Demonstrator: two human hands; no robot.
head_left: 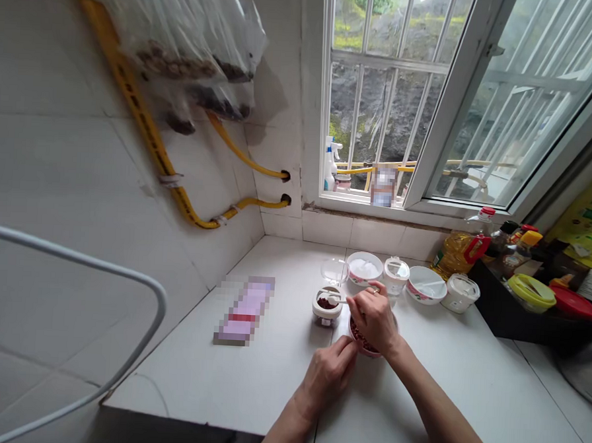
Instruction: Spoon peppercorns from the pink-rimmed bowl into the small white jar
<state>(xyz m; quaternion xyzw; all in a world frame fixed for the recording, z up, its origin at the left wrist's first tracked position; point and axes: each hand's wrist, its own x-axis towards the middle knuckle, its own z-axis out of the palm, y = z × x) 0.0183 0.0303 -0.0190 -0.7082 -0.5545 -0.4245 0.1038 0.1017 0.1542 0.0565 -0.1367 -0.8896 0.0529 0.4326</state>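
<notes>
My right hand [372, 316] is closed on a small white spoon [332, 299], whose bowl is over the mouth of a round white-rimmed jar [326, 317]. Dark reddish bits fill part of this jar. Beneath my right hand is a pink-rimmed bowl [367, 350] of reddish-brown pieces, partly hidden by the hand. My left hand [332, 369] has its fingers curled against the near left edge of that bowl, pinching its rim.
Behind are a clear lid [334, 271], a bowl of white powder [365, 267], two lidded jars [396, 272] [461, 293] and a floral bowl [426, 285]. Bottles stand right in a black box [494, 311]. A blurred purple packet [246, 311] lies left.
</notes>
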